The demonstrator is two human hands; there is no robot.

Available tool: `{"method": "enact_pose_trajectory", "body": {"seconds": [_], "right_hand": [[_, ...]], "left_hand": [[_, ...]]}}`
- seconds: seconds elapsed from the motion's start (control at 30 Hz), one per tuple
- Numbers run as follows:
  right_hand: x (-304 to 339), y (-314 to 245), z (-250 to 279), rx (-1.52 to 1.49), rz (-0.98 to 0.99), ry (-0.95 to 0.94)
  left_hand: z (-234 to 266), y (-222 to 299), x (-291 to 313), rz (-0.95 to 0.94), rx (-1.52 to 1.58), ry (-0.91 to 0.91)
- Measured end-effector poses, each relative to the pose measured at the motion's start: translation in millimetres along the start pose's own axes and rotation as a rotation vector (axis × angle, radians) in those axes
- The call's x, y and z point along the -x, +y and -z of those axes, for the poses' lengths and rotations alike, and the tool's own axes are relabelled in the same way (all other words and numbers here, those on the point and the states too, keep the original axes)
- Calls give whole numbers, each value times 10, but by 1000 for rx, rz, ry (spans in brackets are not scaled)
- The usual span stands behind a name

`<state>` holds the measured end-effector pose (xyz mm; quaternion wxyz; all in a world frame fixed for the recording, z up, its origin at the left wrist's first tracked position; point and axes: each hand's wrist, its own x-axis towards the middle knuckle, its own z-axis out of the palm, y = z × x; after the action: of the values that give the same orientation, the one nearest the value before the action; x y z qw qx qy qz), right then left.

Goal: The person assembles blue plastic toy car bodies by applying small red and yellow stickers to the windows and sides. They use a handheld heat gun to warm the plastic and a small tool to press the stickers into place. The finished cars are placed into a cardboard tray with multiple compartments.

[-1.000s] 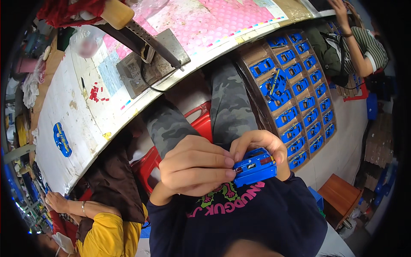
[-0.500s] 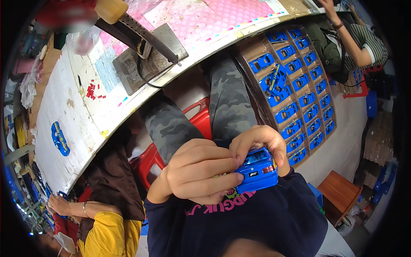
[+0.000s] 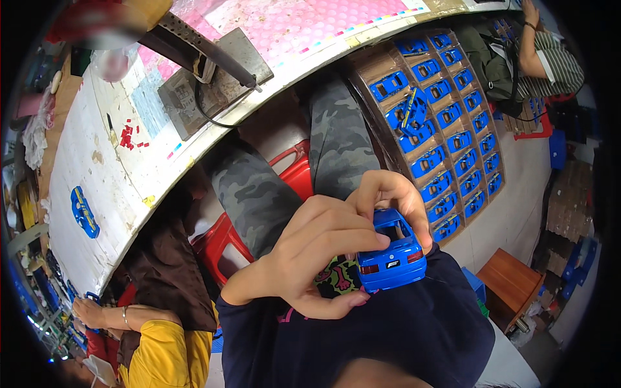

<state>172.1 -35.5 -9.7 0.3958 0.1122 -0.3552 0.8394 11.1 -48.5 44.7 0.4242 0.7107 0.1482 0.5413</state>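
Observation:
A blue toy car body (image 3: 391, 258) is held close against my dark shirt, its rear end with red tail lights facing the camera. My left hand (image 3: 310, 255) comes in from the lower left and grips the car's left side, thumb underneath. My right hand (image 3: 394, 194) curls over the roof from above, its fingers on the car's right side. Both hands are shut on the car. My knees in camouflage trousers (image 3: 336, 142) show beyond the hands.
A cardboard tray (image 3: 365, 71) with several blue car bodies lies on the floor to the right. The white worktable (image 3: 97, 161) carries a metal press (image 3: 200, 58) and one blue car (image 3: 84, 211). A red stool (image 3: 223, 239), a person in yellow (image 3: 162, 349), another person (image 3: 546, 58) and a wooden stool (image 3: 511, 278) surround me.
The car has turned in my hands so its rear now faces the camera, and both hands have shifted slightly right and down.

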Motion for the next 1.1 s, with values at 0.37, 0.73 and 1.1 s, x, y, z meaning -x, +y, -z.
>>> {"method": "enact_pose_trajectory", "body": {"seconds": [0.37, 0.73, 1.1], "right_hand": [[-16, -3, 51, -15, 50, -47], [-18, -6, 79, -16, 65, -61], [94, -20, 64, -20, -133, 62]], "left_hand": [[-56, 56, 72, -49, -178, 1], [-114, 33, 85, -102, -211, 79], [-23, 20, 77, -121, -323, -9]]}}
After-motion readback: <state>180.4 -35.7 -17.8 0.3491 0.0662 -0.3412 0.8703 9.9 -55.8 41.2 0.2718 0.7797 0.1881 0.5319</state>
